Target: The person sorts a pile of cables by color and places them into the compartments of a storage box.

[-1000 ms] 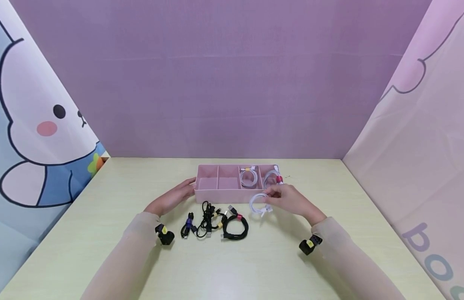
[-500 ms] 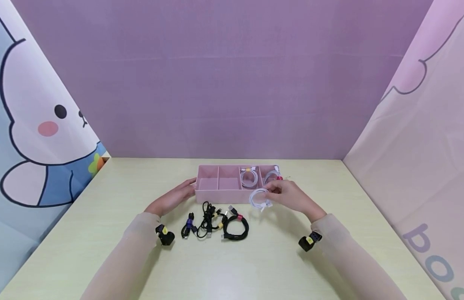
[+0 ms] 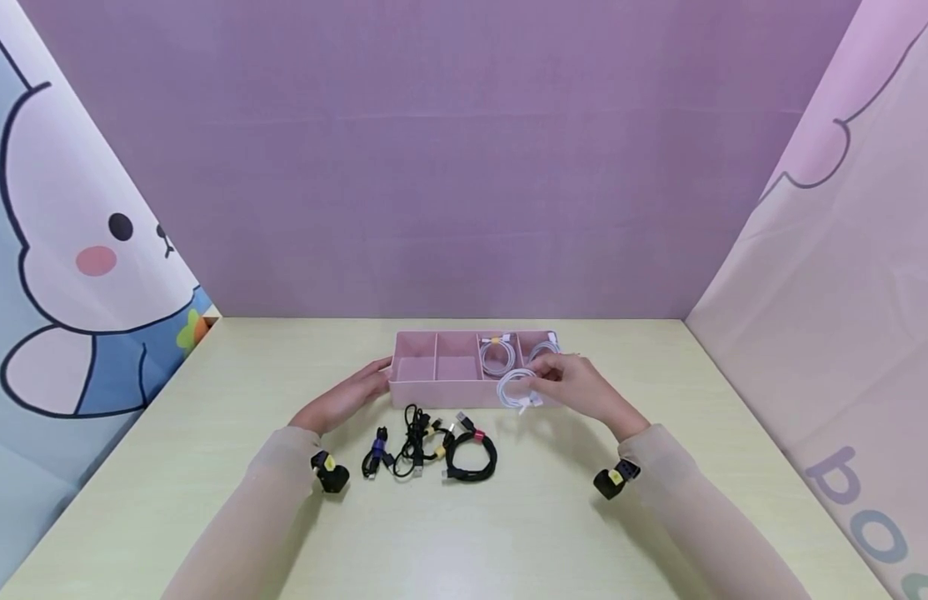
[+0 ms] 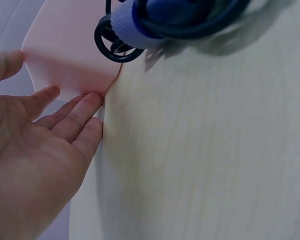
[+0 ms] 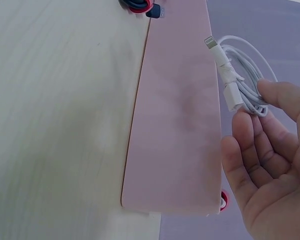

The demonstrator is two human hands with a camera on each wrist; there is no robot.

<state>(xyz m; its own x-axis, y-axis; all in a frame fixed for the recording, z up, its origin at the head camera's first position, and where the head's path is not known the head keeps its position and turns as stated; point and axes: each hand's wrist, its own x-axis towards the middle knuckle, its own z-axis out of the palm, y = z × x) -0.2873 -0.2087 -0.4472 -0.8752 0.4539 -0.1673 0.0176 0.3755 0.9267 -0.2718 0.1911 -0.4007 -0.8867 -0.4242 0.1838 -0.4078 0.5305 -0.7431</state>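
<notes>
My right hand [image 3: 572, 385] pinches a coiled white charging cable [image 5: 242, 75] between thumb and fingers, in front of the right end of a pink divided box [image 3: 434, 393]. In the right wrist view the cable's plug points up and a white tie wraps the coil. My left hand [image 4: 50, 135] rests its fingertips against the box's left end, fingers fairly straight. A white cable with a yellow tie [image 3: 497, 357] lies in the third compartment. Another white cable [image 3: 542, 346] sits in the rightmost one, partly hidden by my right hand. The two left compartments hold nothing.
Black cables lie on the table in front of the box: one with a purple tie [image 3: 377, 452], a tangle with yellow ties [image 3: 415, 442], and a coil with a red tie [image 3: 471, 475]. A purple backdrop [image 3: 449, 167] stands behind the table [image 3: 464, 542].
My right hand has lifted the white cable slightly up toward the box's front rim, and it now overlaps the front wall. The left hand stays against the box's left end.
</notes>
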